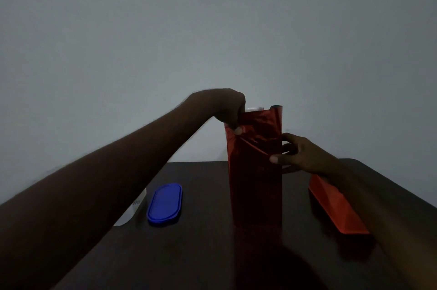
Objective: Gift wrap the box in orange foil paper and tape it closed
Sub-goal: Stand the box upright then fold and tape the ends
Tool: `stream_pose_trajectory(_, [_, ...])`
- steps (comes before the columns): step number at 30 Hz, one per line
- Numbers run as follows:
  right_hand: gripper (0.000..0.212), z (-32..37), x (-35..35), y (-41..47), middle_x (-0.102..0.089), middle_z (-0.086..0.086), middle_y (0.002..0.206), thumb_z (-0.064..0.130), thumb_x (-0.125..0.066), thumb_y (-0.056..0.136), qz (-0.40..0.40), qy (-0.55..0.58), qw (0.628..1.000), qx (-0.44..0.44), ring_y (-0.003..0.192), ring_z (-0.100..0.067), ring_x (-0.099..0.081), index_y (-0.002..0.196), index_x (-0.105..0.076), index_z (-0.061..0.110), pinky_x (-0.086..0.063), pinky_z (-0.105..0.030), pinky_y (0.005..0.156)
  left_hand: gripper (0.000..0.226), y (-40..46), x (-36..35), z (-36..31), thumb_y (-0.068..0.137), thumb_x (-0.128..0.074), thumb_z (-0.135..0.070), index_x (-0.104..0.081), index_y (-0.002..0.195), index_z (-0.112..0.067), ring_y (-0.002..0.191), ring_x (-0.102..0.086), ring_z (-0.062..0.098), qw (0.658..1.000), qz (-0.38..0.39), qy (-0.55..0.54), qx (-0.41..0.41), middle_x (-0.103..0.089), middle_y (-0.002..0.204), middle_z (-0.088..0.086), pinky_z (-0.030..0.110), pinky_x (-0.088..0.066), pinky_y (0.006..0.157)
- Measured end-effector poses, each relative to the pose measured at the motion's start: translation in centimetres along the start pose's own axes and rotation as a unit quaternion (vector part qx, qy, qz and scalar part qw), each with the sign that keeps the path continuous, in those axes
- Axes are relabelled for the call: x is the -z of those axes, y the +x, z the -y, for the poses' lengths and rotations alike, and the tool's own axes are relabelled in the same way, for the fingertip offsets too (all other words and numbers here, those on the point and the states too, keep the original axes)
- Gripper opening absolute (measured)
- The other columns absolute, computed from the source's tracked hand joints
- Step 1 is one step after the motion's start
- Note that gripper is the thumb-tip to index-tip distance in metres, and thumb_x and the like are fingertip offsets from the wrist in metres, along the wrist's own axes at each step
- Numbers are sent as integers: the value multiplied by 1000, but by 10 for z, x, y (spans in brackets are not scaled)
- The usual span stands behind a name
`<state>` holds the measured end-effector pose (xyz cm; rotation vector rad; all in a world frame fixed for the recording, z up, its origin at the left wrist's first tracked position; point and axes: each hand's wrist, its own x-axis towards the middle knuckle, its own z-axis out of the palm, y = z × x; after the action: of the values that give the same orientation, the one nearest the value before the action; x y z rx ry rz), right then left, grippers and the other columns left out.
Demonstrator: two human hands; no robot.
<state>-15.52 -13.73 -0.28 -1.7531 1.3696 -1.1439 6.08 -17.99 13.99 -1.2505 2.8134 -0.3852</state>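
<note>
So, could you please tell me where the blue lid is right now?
In the head view the blue lid lies flat on the dark table, left of the upright foil-wrapped box and just right of a white object under the left forearm.

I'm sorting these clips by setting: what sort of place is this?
Probably a dim room at home: a dark wooden table against a bare wall, with a blue plastic lid lying on it.

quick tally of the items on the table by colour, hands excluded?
Orange/red: 2, the upright foil-wrapped box and the long orange object lying at right
Blue: 1, the oval lid
White: 1, the pale item partly hidden behind the left arm, too hidden to identify
Total: 4
</note>
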Motion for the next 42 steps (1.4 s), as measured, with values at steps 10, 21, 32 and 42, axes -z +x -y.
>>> stream_pose_trajectory(10, [59,0,-1,1,-70,-8,112,20,-79,78,3,0,1000,4,97,-19,-71,131,-53,22,-61,-38,80,35,-6,14,15,75,-68,-65,-77,78,-31,90,-62,3,988,-26,-155,2,-71,83,-16,29,-46,89])
stream_pose_trajectory(21, [61,-1,1,1,-69,-8,112,21,-81,77,-3,-2,1000,6,98,-20,-71,131,-53,22,-59,-45,83,27,9,12,11,90,-65,-39,-75,94,-15,94,-66,14,979,-159,-127,26,-74,97,0,32,-51,91])
stream_pose_trajectory(32, [61,-2,1,1,-69,-8,113,23,-81,77,-3,-8,1000,5,99,-19,-71,131,-53,21,-59,-46,84,23,31,-7,20,75,-69,-6,-76,80,-27,74,-69,21,981,-152,-63,107,-60,63,-5,36,-60,78])
stream_pose_trajectory(42, [69,-1,2,1,-68,-6,115,30,-81,73,6,-26,1000,11,99,-18,-70,134,-50,22,-60,-41,82,37,43,3,11,88,-68,-34,-66,123,-21,97,-66,17,988,-42,-145,42,-68,114,0,37,-57,90])
